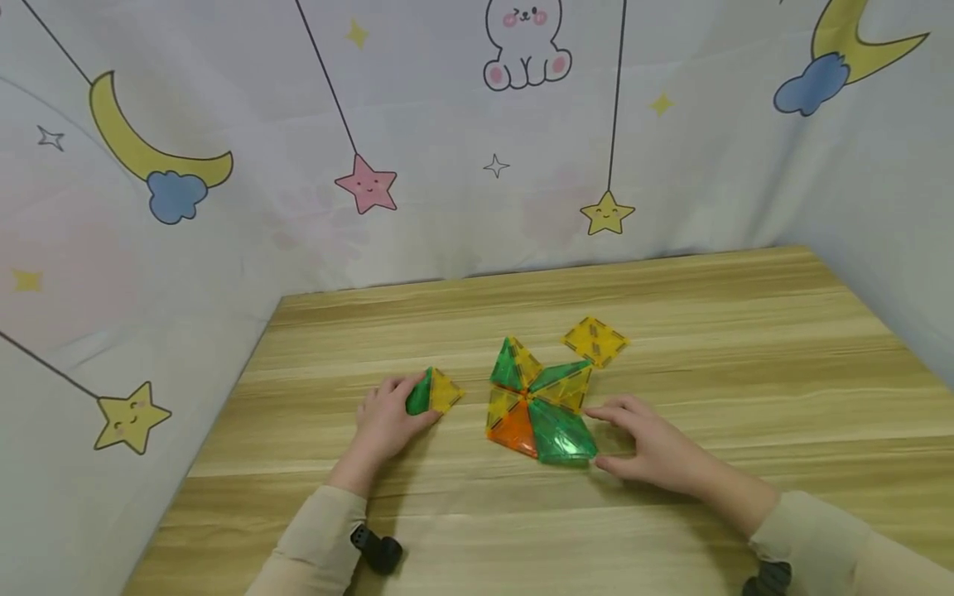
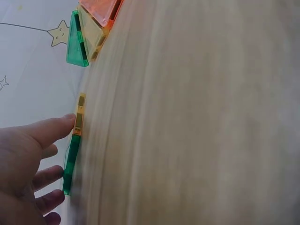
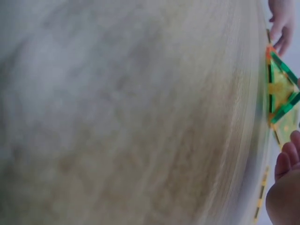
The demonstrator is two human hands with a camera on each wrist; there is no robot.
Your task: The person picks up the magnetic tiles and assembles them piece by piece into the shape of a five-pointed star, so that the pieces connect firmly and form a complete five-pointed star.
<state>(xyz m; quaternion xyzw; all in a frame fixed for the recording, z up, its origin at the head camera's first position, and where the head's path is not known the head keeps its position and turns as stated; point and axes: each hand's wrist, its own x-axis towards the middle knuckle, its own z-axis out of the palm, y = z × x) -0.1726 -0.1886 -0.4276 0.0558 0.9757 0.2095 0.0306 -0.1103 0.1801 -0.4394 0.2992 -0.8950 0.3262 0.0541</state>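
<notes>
In the head view, my left hand [image 1: 391, 418] holds a joined pair of translucent magnetic tiles, a green triangle [image 1: 420, 399] and a yellow triangle [image 1: 445, 391]. Its thumb is against the yellow tile's edge in the left wrist view, with fingertips at the green one. My right hand [image 1: 652, 443] grips a larger green magnetic tile [image 1: 562, 432] at its right side, thumb at the near corner and forefinger at the far one. That tile belongs to a ring of green, yellow and orange tiles, including an orange triangle [image 1: 513, 430], which meet at a center.
A yellow square tile [image 1: 596, 341] lies behind the ring, close to its upper right point. Everything rests on a wood-grain table [image 1: 477, 530]. A patterned cloth [image 1: 447, 232] hangs along the table's back and sides. Dark devices sit at both wrists.
</notes>
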